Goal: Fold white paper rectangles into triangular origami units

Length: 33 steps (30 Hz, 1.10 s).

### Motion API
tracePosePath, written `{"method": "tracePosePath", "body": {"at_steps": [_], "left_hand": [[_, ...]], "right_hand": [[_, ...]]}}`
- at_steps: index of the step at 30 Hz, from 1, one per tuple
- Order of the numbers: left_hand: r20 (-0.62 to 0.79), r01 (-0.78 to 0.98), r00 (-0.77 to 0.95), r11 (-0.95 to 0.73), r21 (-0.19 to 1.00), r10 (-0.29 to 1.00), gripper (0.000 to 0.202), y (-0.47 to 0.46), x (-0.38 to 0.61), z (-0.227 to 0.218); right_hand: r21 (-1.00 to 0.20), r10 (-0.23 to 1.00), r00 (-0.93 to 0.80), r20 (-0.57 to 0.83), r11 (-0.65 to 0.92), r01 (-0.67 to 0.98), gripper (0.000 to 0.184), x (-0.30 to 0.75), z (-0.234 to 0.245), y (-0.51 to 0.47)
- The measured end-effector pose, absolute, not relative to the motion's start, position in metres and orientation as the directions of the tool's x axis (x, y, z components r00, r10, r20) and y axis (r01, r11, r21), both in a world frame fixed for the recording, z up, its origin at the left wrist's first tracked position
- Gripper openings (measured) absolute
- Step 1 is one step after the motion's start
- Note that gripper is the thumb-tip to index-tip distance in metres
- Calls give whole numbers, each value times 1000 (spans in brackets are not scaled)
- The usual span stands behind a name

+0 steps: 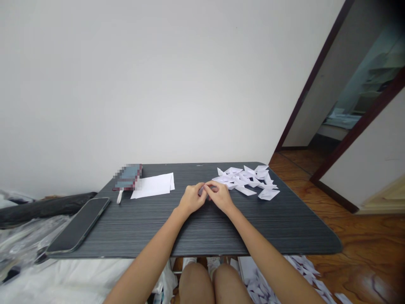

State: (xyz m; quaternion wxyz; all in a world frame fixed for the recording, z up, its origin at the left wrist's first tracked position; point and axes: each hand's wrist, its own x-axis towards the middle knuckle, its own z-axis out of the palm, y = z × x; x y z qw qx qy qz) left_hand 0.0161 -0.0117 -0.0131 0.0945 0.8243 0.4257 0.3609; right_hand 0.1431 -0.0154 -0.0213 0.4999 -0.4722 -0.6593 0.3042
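My left hand (192,198) and my right hand (219,196) meet at the middle of a dark striped table (205,230). Both have their fingers curled and pinched together over a small piece of white paper (203,188), mostly hidden between the fingertips. Just right of the hands lies a pile of folded white paper pieces (248,179). A stack of flat white sheets (153,185) lies to the left of the hands.
A dark phone (79,226) lies face up at the table's left front corner. A blurred small box (128,176) and a white pen-like item (119,196) sit by the sheets. More folded papers (278,283) lie on the wooden floor under the table's right side. A doorway opens at right.
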Motion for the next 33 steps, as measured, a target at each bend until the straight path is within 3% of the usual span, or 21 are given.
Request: {"method": "tracePosePath", "body": {"at_steps": [8, 13, 19, 23, 28, 33], "left_hand": [[597, 603, 355, -664, 442, 720, 25, -8, 14, -19], [603, 554, 336, -670, 495, 724, 28, -7, 11, -18], [666, 484, 362, -742, 464, 652, 25, -6, 5, -9], [643, 471, 425, -763, 443, 637, 25, -4, -1, -8], [565, 416, 536, -778, 470, 628, 22, -7, -8, -4], [521, 399, 641, -825, 401, 563, 33, -5, -11, -3]], "right_hand": [[-882, 922, -39, 385, 381, 278, 22, 143, -20, -16], [-898, 918, -33, 394, 393, 201, 21, 147, -19, -14], [-855, 860, -126, 495, 508, 104, 22, 155, -17, -14], [-761, 782, -242, 574, 619, 195, 13, 160, -11, -23], [-629, 710, -385, 590, 703, 332, 18, 168, -10, -27], [-512, 686, -423, 592, 726, 459, 12, 178, -12, -23]]}}
